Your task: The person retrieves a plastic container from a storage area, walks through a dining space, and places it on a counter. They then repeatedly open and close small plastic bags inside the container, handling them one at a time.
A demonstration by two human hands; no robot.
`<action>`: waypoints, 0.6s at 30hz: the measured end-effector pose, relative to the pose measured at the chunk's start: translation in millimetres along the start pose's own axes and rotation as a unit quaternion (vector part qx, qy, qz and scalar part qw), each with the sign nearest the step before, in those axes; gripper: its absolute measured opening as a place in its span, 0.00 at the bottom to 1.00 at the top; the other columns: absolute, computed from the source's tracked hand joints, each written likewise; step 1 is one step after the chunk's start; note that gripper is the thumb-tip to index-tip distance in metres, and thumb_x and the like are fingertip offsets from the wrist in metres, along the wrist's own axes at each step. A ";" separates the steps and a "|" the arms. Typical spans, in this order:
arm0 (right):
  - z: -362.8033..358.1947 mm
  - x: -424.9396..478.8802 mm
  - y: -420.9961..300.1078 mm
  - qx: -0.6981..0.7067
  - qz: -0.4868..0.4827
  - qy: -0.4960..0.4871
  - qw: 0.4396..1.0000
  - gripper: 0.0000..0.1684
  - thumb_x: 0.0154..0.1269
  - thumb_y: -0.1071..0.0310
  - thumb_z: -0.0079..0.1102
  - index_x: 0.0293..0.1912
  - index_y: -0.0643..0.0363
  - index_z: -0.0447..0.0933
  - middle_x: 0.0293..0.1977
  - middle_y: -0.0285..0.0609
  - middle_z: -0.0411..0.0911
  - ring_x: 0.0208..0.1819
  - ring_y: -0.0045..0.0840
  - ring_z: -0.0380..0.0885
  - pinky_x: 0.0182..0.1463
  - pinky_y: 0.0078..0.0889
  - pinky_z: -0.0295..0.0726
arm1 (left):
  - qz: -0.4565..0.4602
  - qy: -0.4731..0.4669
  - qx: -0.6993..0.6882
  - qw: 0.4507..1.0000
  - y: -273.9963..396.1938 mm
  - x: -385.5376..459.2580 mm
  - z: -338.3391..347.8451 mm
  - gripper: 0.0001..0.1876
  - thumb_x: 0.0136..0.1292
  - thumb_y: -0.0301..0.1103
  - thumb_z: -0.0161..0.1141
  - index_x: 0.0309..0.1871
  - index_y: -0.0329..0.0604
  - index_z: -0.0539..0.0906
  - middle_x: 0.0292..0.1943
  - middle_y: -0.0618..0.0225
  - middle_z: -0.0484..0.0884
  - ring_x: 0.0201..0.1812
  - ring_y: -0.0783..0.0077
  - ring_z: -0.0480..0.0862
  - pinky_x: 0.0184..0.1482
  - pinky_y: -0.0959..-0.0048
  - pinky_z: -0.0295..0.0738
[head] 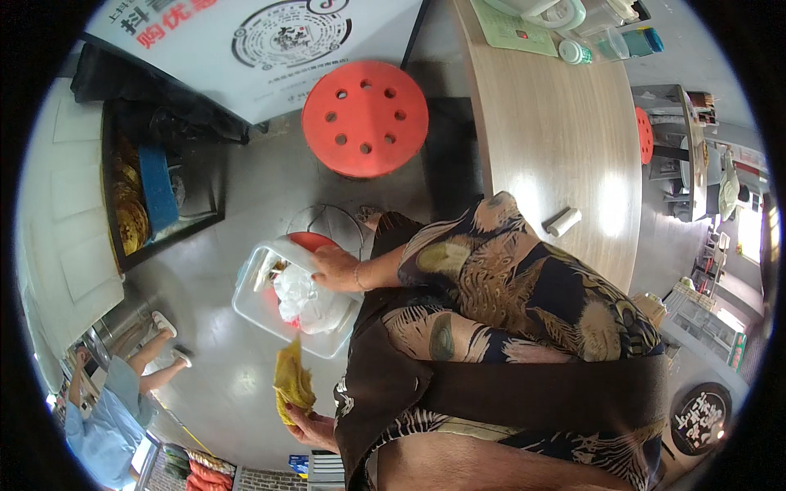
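Observation:
Translucent plastic bin (245, 301) stands tilted in front of me, with a crumpled white plastic bag (307, 301) and some litter inside. Its upper rim is in the grasp of my right hand (334, 270), which wears a thin bracelet. A red round surface (307, 241) and a metal ring (328, 212) show behind and below the bin; how they join is partly hidden. A folded, worn yellow cloth (293, 380) is pinched in my left hand (313, 426), just below the bin in the picture.
A red stool (365, 116) stands by a sign board (202, 55). A wooden table (559, 135) holds a white roll (564, 222), a jar (575, 52) and containers. At left is a dark-framed crate (116, 258). A person in light blue (110, 417) is at the lower left.

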State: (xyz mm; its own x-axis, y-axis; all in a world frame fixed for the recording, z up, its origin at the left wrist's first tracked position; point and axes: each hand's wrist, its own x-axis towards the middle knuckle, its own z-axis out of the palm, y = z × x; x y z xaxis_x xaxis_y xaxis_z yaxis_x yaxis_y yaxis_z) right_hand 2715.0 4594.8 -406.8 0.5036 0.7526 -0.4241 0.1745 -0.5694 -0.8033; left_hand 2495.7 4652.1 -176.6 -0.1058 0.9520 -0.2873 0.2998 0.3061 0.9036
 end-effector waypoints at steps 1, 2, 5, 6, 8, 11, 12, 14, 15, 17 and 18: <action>-6.9 3.7 -9.4 0.010 -0.049 -0.003 0.999 0.30 0.58 0.54 0.62 0.55 0.61 0.69 0.43 0.50 0.74 0.51 0.46 0.73 0.57 0.42 0.72 | 0.012 -0.013 -0.016 1.000 10.5 -4.1 12.3 0.23 0.64 0.38 0.63 0.56 0.30 0.76 0.51 0.57 0.79 0.53 0.64 0.77 0.59 0.68 0.70; -12.4 5.2 -19.4 0.063 -0.104 -0.076 0.990 0.32 0.59 0.54 0.62 0.57 0.62 0.68 0.43 0.50 0.76 0.50 0.43 0.74 0.56 0.40 0.73 | -0.001 -0.028 -0.029 0.999 20.8 -9.2 26.1 0.23 0.65 0.38 0.62 0.56 0.29 0.75 0.53 0.57 0.78 0.55 0.64 0.77 0.60 0.68 0.68; -89.9 -34.4 -112.3 0.300 -0.011 -0.377 0.876 0.41 0.61 0.51 0.63 0.66 0.62 0.60 0.52 0.52 0.76 0.52 0.36 0.76 0.55 0.35 0.74 | 0.031 -0.119 -0.035 0.992 19.1 -5.7 38.5 0.21 0.66 0.37 0.59 0.56 0.29 0.75 0.54 0.56 0.76 0.55 0.65 0.76 0.59 0.69 0.68; -82.9 -39.3 -114.9 0.308 -0.081 -0.364 0.875 0.43 0.61 0.51 0.63 0.68 0.61 0.58 0.54 0.52 0.75 0.53 0.35 0.76 0.56 0.34 0.74 | 0.008 -0.158 -0.073 0.985 29.0 -9.3 51.4 0.21 0.67 0.37 0.57 0.56 0.29 0.75 0.55 0.56 0.76 0.55 0.65 0.76 0.58 0.69 0.69; -65.8 -48.0 -121.7 0.299 -0.194 -0.342 0.870 0.44 0.61 0.52 0.64 0.70 0.59 0.56 0.56 0.53 0.74 0.54 0.34 0.76 0.57 0.33 0.74 | 0.040 -0.186 -0.038 0.981 31.0 -11.2 58.4 0.21 0.67 0.36 0.57 0.57 0.29 0.74 0.54 0.56 0.76 0.54 0.65 0.76 0.58 0.69 0.69; -85.7 -59.8 -134.4 0.212 -0.282 -0.304 0.885 0.44 0.61 0.56 0.64 0.70 0.57 0.55 0.57 0.54 0.73 0.55 0.35 0.76 0.60 0.32 0.73 | 0.036 -0.203 -0.096 0.974 20.0 -18.2 59.6 0.19 0.68 0.35 0.57 0.56 0.30 0.75 0.52 0.57 0.78 0.52 0.68 0.77 0.56 0.69 0.70; -90.1 -60.6 -134.7 0.166 -0.273 -0.318 0.893 0.42 0.61 0.58 0.63 0.70 0.58 0.57 0.56 0.52 0.74 0.55 0.35 0.76 0.60 0.31 0.73 | 0.032 -0.206 -0.123 0.970 16.1 -17.6 55.7 0.18 0.68 0.35 0.57 0.55 0.31 0.76 0.51 0.57 0.78 0.52 0.69 0.77 0.55 0.69 0.71; -72.6 -55.7 -121.2 0.159 -0.300 -0.321 0.884 0.38 0.62 0.61 0.62 0.69 0.56 0.59 0.55 0.50 0.75 0.55 0.33 0.77 0.58 0.33 0.74 | 0.036 -0.174 -0.150 0.973 12.0 -16.8 44.7 0.15 0.68 0.33 0.57 0.53 0.33 0.77 0.48 0.60 0.80 0.49 0.72 0.79 0.54 0.71 0.72; -70.5 -55.8 -118.5 0.121 -0.318 -0.318 0.885 0.36 0.64 0.63 0.60 0.68 0.55 0.60 0.55 0.51 0.75 0.55 0.33 0.76 0.58 0.33 0.74 | 0.051 -0.158 -0.165 0.972 2.4 -18.4 38.8 0.12 0.68 0.31 0.57 0.50 0.34 0.77 0.47 0.62 0.81 0.47 0.73 0.79 0.52 0.72 0.73; -72.5 -62.2 -112.4 0.069 -0.284 -0.346 0.891 0.36 0.65 0.64 0.60 0.69 0.57 0.59 0.54 0.54 0.75 0.57 0.34 0.75 0.59 0.33 0.74 | 0.024 -0.115 -0.193 0.974 -9.8 -21.2 33.6 0.07 0.68 0.29 0.57 0.45 0.36 0.78 0.42 0.67 0.80 0.43 0.78 0.77 0.49 0.76 0.72; -76.4 -64.7 -120.3 0.055 -0.285 -0.374 0.881 0.35 0.65 0.65 0.59 0.68 0.61 0.60 0.54 0.55 0.75 0.57 0.34 0.75 0.58 0.32 0.75 | 0.033 -0.114 -0.212 0.970 -15.4 -23.8 29.6 0.06 0.68 0.29 0.57 0.44 0.37 0.78 0.40 0.70 0.80 0.40 0.81 0.76 0.47 0.79 0.70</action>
State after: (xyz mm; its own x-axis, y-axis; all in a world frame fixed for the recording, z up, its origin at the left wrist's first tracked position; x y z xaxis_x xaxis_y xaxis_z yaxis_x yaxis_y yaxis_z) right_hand 2726.1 4589.4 -250.8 -0.3453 0.9365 -0.0614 0.1138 -0.0231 -0.9932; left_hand 2521.7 4625.1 -193.1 0.1267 0.9617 -0.2432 -0.1240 0.2586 0.9580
